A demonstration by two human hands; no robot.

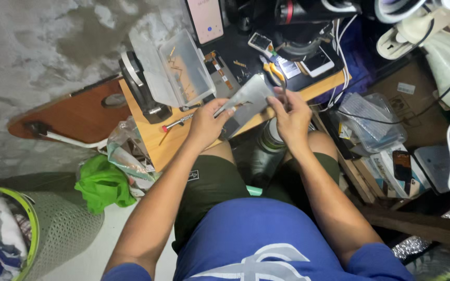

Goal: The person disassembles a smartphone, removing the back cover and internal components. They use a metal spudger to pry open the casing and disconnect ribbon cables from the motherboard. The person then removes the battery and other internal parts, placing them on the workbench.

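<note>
Fingers gripping grey panel edges

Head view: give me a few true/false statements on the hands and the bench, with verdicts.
1. Both hands hold the flat grey panel. True: the left hand and right hand grip the grey panel from either side.
2. The clear plastic parts box is shut. False: the clear box stands open, lid up.
3. A red-tipped screwdriver lies on the wooden bench by the left hand. True: the screwdriver lies on the bench.
4. The yellow-handled pliers are in the right hand. False: the pliers lie on the dark mat.
5. The green cloth lies on the bench. False: the green cloth is down beside it.
</note>
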